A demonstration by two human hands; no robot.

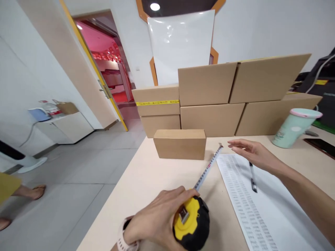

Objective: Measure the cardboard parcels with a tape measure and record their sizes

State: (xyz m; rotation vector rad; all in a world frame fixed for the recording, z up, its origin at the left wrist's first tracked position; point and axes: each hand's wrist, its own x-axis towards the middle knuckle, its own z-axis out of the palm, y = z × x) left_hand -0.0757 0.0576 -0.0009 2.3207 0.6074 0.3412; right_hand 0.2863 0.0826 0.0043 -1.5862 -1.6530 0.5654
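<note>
My left hand [162,212] is wrapped around a yellow and black tape measure [192,223] near the front of the table. Its blade [206,170] is partly drawn out, slanting up and to the right. The blade's hooked end lies just short of my right hand [247,150], which hovers with fingers stretched out and holds nothing. A small closed cardboard box [180,144] stands on the table to the left of the blade tip. Below my right hand, a black pen [253,181] rests on a printed sheet [243,202].
Larger cardboard boxes [211,120] are stacked along the table's back, one with yellow tape. A mint tumbler [295,129] and a dark phone [321,146] are at the right. At the left are a low white cabinet [65,127], an open door and another person's foot [38,191].
</note>
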